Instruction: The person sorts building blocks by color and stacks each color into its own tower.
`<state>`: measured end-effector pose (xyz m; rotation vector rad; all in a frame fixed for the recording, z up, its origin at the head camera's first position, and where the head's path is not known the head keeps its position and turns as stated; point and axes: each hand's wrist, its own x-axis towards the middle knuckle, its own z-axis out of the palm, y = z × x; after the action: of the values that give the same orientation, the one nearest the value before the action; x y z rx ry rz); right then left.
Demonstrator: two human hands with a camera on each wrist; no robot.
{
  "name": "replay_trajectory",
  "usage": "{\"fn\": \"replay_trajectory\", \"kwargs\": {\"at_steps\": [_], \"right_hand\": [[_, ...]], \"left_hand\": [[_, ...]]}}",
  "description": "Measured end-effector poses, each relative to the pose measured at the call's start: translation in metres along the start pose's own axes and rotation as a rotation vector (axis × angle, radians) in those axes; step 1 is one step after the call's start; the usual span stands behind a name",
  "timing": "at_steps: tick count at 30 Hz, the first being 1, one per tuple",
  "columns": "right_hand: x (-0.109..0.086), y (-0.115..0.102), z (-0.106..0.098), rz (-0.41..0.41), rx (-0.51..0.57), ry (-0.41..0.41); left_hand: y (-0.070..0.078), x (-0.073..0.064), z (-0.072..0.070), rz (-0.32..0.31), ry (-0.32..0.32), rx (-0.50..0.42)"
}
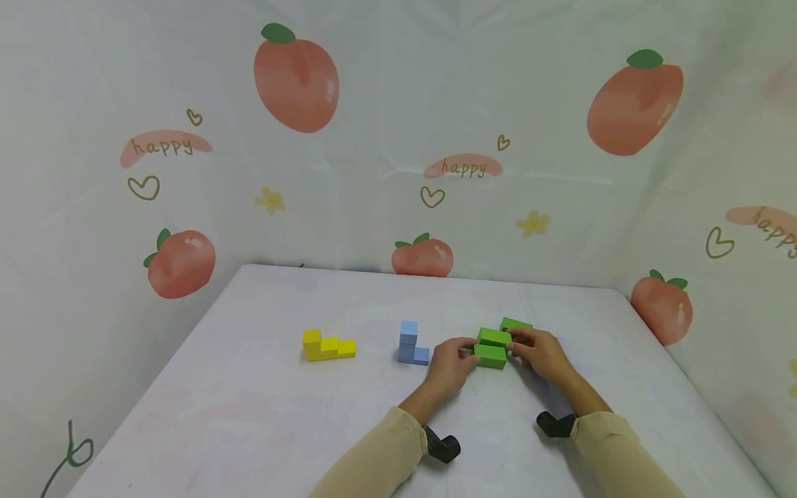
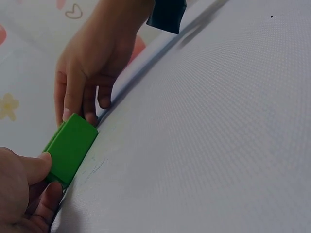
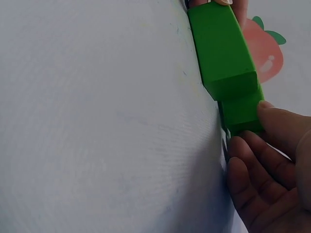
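Three green blocks stand at the right of the table: a front block (image 1: pixel 490 357), a middle block (image 1: pixel 495 337) just behind it, and a rear block (image 1: pixel 516 324) set further right. My left hand (image 1: pixel 450 364) holds the left end of the front block; in the left wrist view its thumb (image 2: pixel 43 165) lies on the green face with fingers below. My right hand (image 1: pixel 540 351) is at the right ends. In the right wrist view its thumb (image 3: pixel 282 124) and fingertips pinch the end of the block behind the front one (image 3: pixel 226 46).
Left of my left hand stands a light blue L-shaped block stack (image 1: pixel 408 344). Further left is a yellow stepped block stack (image 1: pixel 320 347). A white table (image 1: pixel 249 429) carries everything, with a fruit-printed cloth (image 1: pixel 373 138) behind it. Black devices (image 1: pixel 443 446) hang at both wrists.
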<state>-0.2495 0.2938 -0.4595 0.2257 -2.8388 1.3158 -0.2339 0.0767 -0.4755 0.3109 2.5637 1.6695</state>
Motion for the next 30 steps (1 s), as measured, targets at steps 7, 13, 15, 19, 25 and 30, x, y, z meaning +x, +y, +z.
{"fn": "replay_trajectory", "kwargs": {"at_steps": [7, 13, 15, 19, 25, 30], "right_hand": [[-0.005, -0.002, -0.006, 0.003, -0.017, 0.01], [-0.011, -0.004, -0.012, -0.032, -0.029, 0.037], [-0.012, -0.005, -0.014, -0.043, -0.034, 0.04], [-0.015, -0.008, -0.015, -0.036, -0.024, 0.059], [-0.019, -0.013, -0.018, -0.041, -0.025, 0.039], [-0.023, -0.018, -0.018, -0.042, -0.017, 0.014]], "left_hand": [[-0.001, 0.0, -0.001, 0.017, -0.003, -0.005], [-0.003, 0.0, -0.001, 0.021, -0.008, -0.014], [-0.003, 0.0, -0.001, 0.022, -0.007, -0.014], [-0.003, 0.0, -0.001, 0.022, -0.004, -0.008], [-0.001, -0.001, -0.002, 0.014, -0.007, -0.015], [-0.002, -0.002, -0.002, 0.02, -0.008, -0.011]]}}
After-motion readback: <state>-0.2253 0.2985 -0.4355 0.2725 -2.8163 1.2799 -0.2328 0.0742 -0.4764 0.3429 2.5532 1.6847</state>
